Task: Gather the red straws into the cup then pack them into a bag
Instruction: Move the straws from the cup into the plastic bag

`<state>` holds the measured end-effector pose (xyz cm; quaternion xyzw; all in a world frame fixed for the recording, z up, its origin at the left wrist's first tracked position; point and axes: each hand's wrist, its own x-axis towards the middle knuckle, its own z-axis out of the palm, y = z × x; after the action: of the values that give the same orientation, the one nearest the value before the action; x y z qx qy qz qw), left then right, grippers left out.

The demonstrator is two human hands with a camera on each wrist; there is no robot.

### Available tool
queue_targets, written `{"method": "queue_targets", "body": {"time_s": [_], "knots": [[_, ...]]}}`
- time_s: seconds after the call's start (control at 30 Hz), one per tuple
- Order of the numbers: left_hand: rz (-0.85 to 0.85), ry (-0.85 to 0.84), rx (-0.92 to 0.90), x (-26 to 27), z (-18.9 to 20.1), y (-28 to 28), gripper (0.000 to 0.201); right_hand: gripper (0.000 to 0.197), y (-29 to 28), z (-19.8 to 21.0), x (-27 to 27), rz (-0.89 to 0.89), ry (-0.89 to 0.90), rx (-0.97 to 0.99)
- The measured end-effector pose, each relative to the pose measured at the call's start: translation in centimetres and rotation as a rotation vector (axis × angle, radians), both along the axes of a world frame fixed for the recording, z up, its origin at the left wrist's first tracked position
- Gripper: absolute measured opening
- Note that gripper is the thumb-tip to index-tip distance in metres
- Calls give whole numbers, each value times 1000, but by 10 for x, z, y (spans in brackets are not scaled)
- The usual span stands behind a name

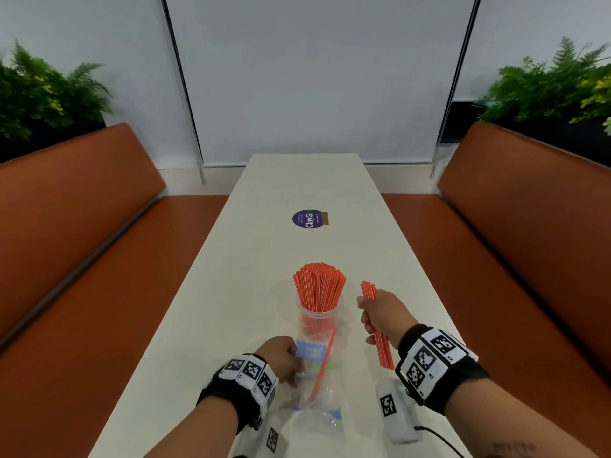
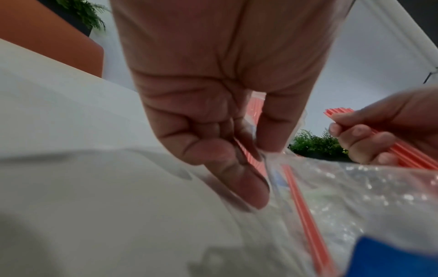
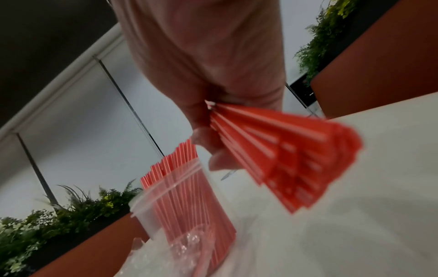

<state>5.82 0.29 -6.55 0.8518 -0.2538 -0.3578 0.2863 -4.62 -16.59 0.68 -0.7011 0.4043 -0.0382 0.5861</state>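
Observation:
A clear plastic cup [image 1: 317, 320] [image 3: 151, 215] stands mid-table, packed with upright red straws [image 1: 319, 285] [image 3: 175, 172]. In front of it lies a clear zip bag [image 1: 322, 378] [image 2: 355, 196] with one red straw [image 1: 322, 368] [image 2: 305, 215] inside. My left hand [image 1: 281, 357] [image 2: 246, 150] pinches the bag's left edge near its mouth. To the right of the cup, my right hand [image 1: 380, 317] [image 3: 213, 142] grips a small bundle of red straws [image 1: 378, 328] [image 3: 279, 159] [image 2: 403, 150], held above the table.
The long white table [image 1: 307, 186] runs away from me, with a purple round sticker [image 1: 309, 219] further up. Orange benches [image 1: 82, 226] flank both sides, with plants [image 1: 555, 87] behind them. A white tagged device [image 1: 396, 414] with a cable lies near my right wrist.

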Motion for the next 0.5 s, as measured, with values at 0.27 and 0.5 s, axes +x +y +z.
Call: {"method": "queue_targets", "body": {"time_s": [0.27, 0.5], "knots": [[-108, 14, -132, -3, 1, -1, 34, 14, 0, -9, -9, 35, 84, 42], [-107, 130, -286, -11, 6, -6, 38, 22, 10, -14, -15, 184, 45, 38]]}}
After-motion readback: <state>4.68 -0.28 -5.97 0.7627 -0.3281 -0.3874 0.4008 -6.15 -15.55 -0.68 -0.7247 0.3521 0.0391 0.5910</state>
